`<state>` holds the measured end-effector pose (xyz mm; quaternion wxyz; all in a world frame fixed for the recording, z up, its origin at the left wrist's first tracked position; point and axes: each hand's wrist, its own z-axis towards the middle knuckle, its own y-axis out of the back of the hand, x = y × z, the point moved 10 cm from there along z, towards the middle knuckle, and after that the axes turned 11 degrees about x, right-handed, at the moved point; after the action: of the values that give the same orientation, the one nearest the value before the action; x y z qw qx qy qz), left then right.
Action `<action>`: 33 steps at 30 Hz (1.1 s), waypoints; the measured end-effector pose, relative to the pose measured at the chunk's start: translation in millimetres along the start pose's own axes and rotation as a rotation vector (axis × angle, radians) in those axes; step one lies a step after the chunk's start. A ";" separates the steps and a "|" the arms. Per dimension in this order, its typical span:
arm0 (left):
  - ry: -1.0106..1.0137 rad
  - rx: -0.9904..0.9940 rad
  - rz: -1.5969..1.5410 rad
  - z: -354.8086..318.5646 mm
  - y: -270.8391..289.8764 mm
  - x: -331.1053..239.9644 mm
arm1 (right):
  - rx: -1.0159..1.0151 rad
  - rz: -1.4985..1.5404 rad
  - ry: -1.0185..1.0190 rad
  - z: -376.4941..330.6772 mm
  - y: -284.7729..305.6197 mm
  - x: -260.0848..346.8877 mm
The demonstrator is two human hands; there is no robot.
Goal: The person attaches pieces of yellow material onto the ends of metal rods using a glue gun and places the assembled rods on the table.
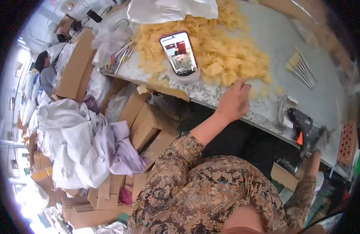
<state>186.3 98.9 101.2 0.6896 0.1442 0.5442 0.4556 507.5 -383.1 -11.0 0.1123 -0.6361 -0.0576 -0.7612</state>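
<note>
At the table's front edge, my left hand (234,102) is closed, its fingertips pressed together beside a heap of thin yellow petal-like pieces (230,62). Whatever it may pinch is too small to make out. My right hand (319,145) is low at the right table edge, next to a black glue gun (302,121) with an orange trigger. Its fingers are blurred, so a grip cannot be seen. A phone (179,54) with a lit screen leans upright on a pale stand (186,78), among the yellow pieces.
Thin sticks (304,72) with yellow material lie on the right, and another stick bundle (123,54) on the left. A white sheet (172,9) covers the heap's far side. Cardboard boxes (143,121) and white sacks (70,144) crowd the left. Another person (47,74) is far left.
</note>
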 end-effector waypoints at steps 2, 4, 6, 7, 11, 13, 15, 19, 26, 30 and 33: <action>-0.013 0.006 0.024 7.9 -2.4 -3.1 | -0.152 0.045 -0.155 -1.9 35.8 -18.0; 0.086 0.013 0.043 -5.5 3.0 18.3 | -0.054 -0.260 -0.179 -16.1 -51.8 35.0; 0.054 -0.034 0.041 -6.7 1.6 22.0 | 0.040 -0.376 -0.163 -48.5 -154.4 111.7; 0.023 -0.072 0.044 -5.5 1.5 19.1 | 0.107 -0.351 -0.177 -58.6 -191.7 126.7; 0.022 -0.062 0.012 -4.5 -3.7 25.4 | 0.732 -0.555 -0.389 -138.4 -362.2 188.9; -0.050 -0.101 0.061 -3.0 -4.5 15.5 | 1.111 -0.358 -0.342 -177.4 -423.5 213.0; 0.022 -0.098 0.015 -6.3 2.4 17.5 | 1.450 -0.326 -0.319 -225.1 -481.5 245.7; 0.020 -0.093 -0.027 0.3 0.7 14.3 | 1.691 -0.319 -0.148 -275.5 -537.4 302.1; -0.004 -0.081 -0.046 -1.3 -1.2 17.9 | 1.811 -0.298 0.006 -300.3 -560.7 302.7; -0.013 -0.106 -0.040 -3.2 3.7 21.0 | 1.926 -0.256 0.032 -313.6 -566.3 298.2; -0.022 -0.098 -0.076 -3.0 3.2 22.9 | 1.980 -0.227 0.075 -321.8 -561.7 301.0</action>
<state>182.0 117.7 88.2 0.7186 0.0944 0.5187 0.4535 13.0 57.1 256.2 0.5205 -0.2220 -0.7232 -0.3960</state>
